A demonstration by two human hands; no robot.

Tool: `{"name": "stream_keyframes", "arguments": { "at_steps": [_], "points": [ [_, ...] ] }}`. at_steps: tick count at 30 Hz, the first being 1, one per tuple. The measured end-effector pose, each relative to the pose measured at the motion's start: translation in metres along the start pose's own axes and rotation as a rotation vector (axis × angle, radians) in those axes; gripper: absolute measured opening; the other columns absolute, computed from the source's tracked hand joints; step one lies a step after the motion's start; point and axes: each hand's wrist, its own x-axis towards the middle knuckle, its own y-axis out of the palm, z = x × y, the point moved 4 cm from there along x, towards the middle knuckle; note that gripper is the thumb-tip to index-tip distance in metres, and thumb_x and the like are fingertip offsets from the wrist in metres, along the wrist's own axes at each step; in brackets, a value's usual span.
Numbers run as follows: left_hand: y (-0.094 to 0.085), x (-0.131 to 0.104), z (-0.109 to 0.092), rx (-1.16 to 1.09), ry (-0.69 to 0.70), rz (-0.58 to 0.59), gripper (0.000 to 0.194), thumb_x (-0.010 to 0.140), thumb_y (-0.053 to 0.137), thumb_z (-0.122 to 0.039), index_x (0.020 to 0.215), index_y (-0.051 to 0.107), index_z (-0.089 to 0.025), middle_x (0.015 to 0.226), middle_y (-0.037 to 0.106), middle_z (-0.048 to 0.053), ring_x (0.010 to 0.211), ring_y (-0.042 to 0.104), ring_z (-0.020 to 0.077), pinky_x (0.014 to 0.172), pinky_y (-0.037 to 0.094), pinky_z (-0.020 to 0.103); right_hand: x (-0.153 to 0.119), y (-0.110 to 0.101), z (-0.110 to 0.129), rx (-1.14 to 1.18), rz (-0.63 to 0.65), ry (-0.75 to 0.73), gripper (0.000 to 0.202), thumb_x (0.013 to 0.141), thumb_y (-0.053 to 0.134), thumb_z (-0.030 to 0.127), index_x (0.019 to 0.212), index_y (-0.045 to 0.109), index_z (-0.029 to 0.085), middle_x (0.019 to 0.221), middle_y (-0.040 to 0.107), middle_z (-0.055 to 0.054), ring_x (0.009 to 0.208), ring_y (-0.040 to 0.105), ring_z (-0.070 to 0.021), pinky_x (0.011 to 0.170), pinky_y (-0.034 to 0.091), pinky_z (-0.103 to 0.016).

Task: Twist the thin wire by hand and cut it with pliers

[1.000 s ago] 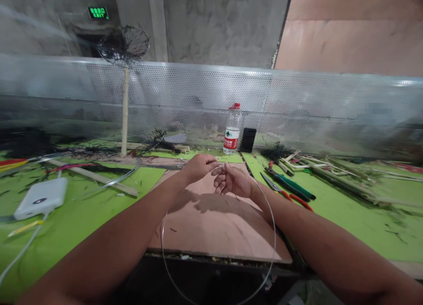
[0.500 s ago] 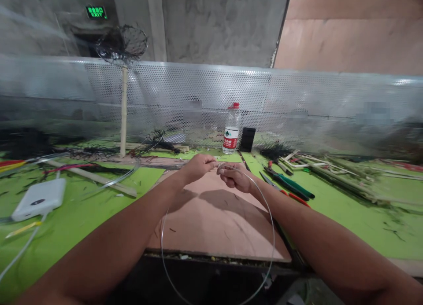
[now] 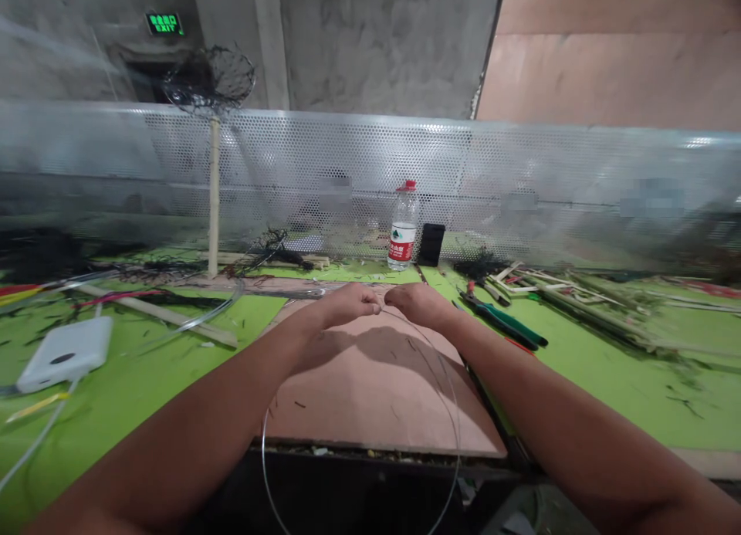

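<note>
A thin silvery wire forms a large loop that hangs down past the near edge of the pinkish board. My left hand pinches the wire at the top of the loop, its thumb and fingertips pressed together. Close beside it, my right hand is closed on the wire too, its back turned up and most of its fingers hidden. The two wire ends between the fingertips are too small to make out. Both hands hover over the far part of the board.
Green-handled pliers and red-handled scissors lie right of the board, near bamboo strips. Behind stand a water bottle, a phone and a net on a bamboo stick. A white power bank lies left.
My right hand has turned over so its back faces up, and both hands have dropped slightly. The wire loop has swung to the left and covers less of the right forearm.
</note>
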Motion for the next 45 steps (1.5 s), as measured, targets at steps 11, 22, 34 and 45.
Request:
{"name": "stream_keyframes", "arguments": {
  "at_steps": [11,22,34,45],
  "points": [
    [-0.008,0.009,0.015,0.335,-0.17,-0.219,0.024,0.074,0.046,-0.031,0.058,0.055,-0.015,0.055,0.047,0.0,0.054,0.038,0.0111,0.051,0.021,0.024,0.001,0.0,0.036,-0.356,0.032,0.093,0.018,0.084,0.041,0.017,0.085,0.059,0.015,0.078,0.067,-0.011,0.068,0.06,-0.0191,0.058,0.031,-0.027],
    [-0.022,0.003,0.008,0.246,-0.106,-0.32,0.027,0.078,0.045,-0.036,0.071,0.062,-0.015,0.066,0.057,0.002,0.061,0.046,0.0133,0.054,0.027,0.024,-0.009,-0.022,0.004,0.663,-0.405,0.373,0.052,0.088,0.033,0.052,0.061,0.056,0.015,0.046,0.053,-0.002,0.042,0.044,-0.01,0.045,0.03,-0.023],
    [-0.021,-0.002,-0.008,-0.034,0.081,-0.341,0.029,0.081,0.047,-0.039,0.075,0.061,-0.014,0.063,0.052,-0.001,0.06,0.044,0.0104,0.057,0.033,0.022,-0.01,0.028,0.002,1.573,0.175,0.371,0.033,0.079,0.059,0.046,0.09,0.056,0.015,0.071,0.06,-0.002,0.058,0.058,-0.011,0.05,0.045,-0.022],
    [-0.02,-0.002,-0.018,0.124,0.117,-0.297,0.027,0.081,0.047,-0.034,0.071,0.063,-0.014,0.068,0.061,0.001,0.063,0.051,0.0116,0.059,0.036,0.022,-0.005,0.026,0.026,1.768,0.106,0.248,0.018,0.078,0.063,0.025,0.089,0.054,0.014,0.072,0.064,-0.002,0.062,0.064,-0.0135,0.06,0.052,-0.026]
  ]
}}
